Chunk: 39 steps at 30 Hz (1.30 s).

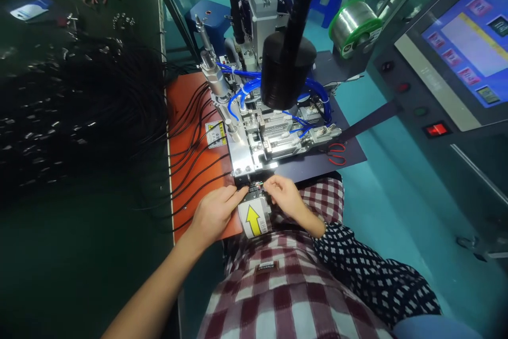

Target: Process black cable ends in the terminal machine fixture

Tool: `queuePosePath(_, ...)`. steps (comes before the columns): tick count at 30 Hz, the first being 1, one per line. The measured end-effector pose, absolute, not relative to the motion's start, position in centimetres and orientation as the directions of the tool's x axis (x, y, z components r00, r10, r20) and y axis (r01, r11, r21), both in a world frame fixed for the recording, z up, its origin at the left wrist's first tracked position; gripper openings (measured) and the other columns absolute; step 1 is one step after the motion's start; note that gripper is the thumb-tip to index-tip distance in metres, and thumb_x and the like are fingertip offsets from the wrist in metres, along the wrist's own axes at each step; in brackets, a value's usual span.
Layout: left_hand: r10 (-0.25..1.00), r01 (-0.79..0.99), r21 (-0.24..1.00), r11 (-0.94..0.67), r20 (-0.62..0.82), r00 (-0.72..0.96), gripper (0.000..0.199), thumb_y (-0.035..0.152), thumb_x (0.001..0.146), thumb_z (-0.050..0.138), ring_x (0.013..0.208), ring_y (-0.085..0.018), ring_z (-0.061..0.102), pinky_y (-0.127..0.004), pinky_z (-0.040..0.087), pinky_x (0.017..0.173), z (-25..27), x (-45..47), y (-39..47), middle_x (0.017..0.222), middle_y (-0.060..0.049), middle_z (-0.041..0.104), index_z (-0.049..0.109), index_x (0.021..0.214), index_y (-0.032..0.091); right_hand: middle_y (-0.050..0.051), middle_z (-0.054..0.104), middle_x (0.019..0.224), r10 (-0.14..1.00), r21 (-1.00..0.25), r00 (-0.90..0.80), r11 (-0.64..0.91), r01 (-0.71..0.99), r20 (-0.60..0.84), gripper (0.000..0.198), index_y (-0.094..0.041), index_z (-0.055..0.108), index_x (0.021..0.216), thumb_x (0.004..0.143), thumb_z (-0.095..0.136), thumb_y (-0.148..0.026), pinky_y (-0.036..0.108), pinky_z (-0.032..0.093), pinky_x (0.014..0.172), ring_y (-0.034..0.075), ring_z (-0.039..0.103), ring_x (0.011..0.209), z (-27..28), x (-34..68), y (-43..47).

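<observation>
My left hand [214, 213] rests at the front of the bench machine, its thumb and forefinger pressed together at a small black fixture [254, 191]. What lies under those fingertips is hidden. From the other side, my right hand [286, 197] is closed in a pinch at the same fixture, beside small reddish and pale bits that look like thin wire ends. Their exact kind is too small to tell. Just below my fingertips is a white label with a yellow arrow [253, 220]. Above stands the metal machine [242, 156] with clamps and blue air hoses.
Black cables [202, 183] run across an orange board [180, 170] from a large dark bundle [99, 95] at left. Red-handled scissors [337, 155] lie right of the machine. A solder wire spool [354, 27] and a control screen [472, 37] stand farther right. A black nozzle [288, 72] hangs overhead.
</observation>
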State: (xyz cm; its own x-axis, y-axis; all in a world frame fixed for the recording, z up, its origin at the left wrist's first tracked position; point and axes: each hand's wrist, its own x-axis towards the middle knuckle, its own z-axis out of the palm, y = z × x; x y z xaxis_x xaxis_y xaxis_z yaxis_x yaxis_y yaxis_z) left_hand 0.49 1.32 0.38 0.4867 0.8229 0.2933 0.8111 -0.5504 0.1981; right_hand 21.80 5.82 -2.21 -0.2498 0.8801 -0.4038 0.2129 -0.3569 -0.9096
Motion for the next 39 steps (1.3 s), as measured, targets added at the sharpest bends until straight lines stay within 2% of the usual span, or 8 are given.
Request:
queuePosePath(4, 0.827, 0.812, 0.207, -0.545, 0.293, 0.480, 0.034, 0.009, 0.094, 0.038, 0.071, -0.016, 0.058, -0.026, 0.046, 0.062, 0.4, 0.5, 1.3, 0.084, -0.007, 0.065, 0.064, 0.115, 0.013, -0.002, 0.055, 0.056, 0.892, -0.918, -0.252, -0.319, 0.235, -0.375, 0.026, -0.019, 0.063, 0.073, 0.081, 0.064, -0.044, 0.025, 0.035, 0.046, 0.013, 0.047, 0.048, -0.9, 21.3, 4.6)
queuePosePath(10, 0.829, 0.816, 0.200, -0.542, 0.287, 0.480, 0.035, 0.007, 0.094, 0.037, 0.071, -0.016, 0.058, -0.027, 0.046, 0.063, 0.3, 0.5, 1.3, 0.083, -0.008, 0.065, 0.065, 0.114, 0.012, 0.003, 0.062, 0.069, 0.974, -0.764, -0.227, 0.145, 0.629, -0.003, 0.022, -0.021, 0.063, 0.070, 0.088, 0.054, -0.029, 0.030, 0.037, 0.065, 0.015, 0.052, 0.063, 1.0, 21.1, 4.8)
queuePosePath(12, 0.829, 0.815, 0.200, -0.544, 0.282, 0.483, 0.035, 0.007, 0.094, 0.038, 0.072, -0.016, 0.058, -0.027, 0.046, 0.063, 0.3, 0.5, 1.3, 0.084, -0.008, 0.066, 0.065, 0.115, 0.012, 0.002, 0.061, 0.067, 0.969, -0.800, -0.240, 0.099, 0.592, -0.058, 0.020, -0.021, 0.062, 0.069, 0.087, 0.055, -0.028, 0.029, 0.037, 0.063, 0.015, 0.052, 0.062, 0.8, 21.3, 5.4)
queuePosePath(15, 0.827, 0.814, 0.198, -0.546, 0.279, 0.487, 0.035, 0.007, 0.094, 0.038, 0.072, -0.016, 0.059, -0.027, 0.046, 0.062, 0.3, 0.5, 1.3, 0.084, -0.008, 0.066, 0.065, 0.115, 0.012, -0.001, 0.058, 0.060, 0.886, -0.920, -0.332, -0.214, 0.327, -0.324, 0.017, -0.019, 0.062, 0.069, 0.081, 0.060, -0.030, 0.026, 0.036, 0.052, 0.012, 0.049, 0.052, -0.4, 21.8, 6.5)
queuePosePath(18, 0.824, 0.814, 0.192, -0.548, 0.291, 0.486, 0.035, 0.007, 0.094, 0.037, 0.072, -0.016, 0.059, -0.027, 0.046, 0.062, 0.3, 0.5, 1.3, 0.084, -0.008, 0.066, 0.065, 0.114, 0.013, -0.005, 0.051, 0.052, 0.800, -0.903, -0.424, -0.410, 0.129, -0.424, 0.016, -0.017, 0.063, 0.069, 0.077, 0.064, -0.031, 0.024, 0.034, 0.048, 0.010, 0.044, 0.046, -1.7, 22.1, 7.3)
queuePosePath(26, 0.786, 0.791, 0.176, -0.586, 0.359, 0.503, 0.028, 0.008, 0.094, 0.041, 0.075, -0.019, 0.061, -0.030, 0.049, 0.065, -0.1, 0.2, 1.4, 0.088, -0.009, 0.068, 0.062, 0.111, 0.012, -0.001, 0.062, 0.072, 0.859, -0.917, -0.348, -0.399, 0.007, -0.376, 0.028, -0.017, 0.062, 0.080, 0.081, 0.063, -0.045, 0.026, 0.043, 0.052, 0.010, 0.053, 0.050, -2.8, 21.5, 6.5)
queuePosePath(34, 0.827, 0.790, 0.271, -0.551, 0.308, 0.471, 0.022, 0.008, 0.092, 0.045, 0.083, -0.020, 0.062, -0.031, 0.052, 0.075, 0.2, 0.0, 1.5, 0.092, -0.011, 0.068, 0.062, 0.105, 0.010, -0.003, 0.058, 0.061, 0.904, -0.931, -0.241, -0.365, -0.006, -0.352, 0.027, -0.020, 0.058, 0.074, 0.079, 0.066, -0.044, 0.027, 0.042, 0.051, 0.012, 0.053, 0.049, -2.8, 20.6, 6.0)
queuePosePath(39, 0.884, 0.890, 0.138, -0.434, 0.253, 0.393, 0.025, 0.008, 0.090, 0.045, 0.085, -0.024, 0.058, -0.035, 0.048, 0.071, 1.0, 0.6, 0.9, 0.093, -0.010, 0.065, 0.066, 0.103, 0.015, -0.002, 0.060, 0.066, 0.885, -0.912, -0.281, -0.404, -0.068, -0.371, 0.027, -0.018, 0.057, 0.074, 0.079, 0.066, -0.043, 0.026, 0.042, 0.052, 0.011, 0.053, 0.050, -2.8, 20.5, 6.0)
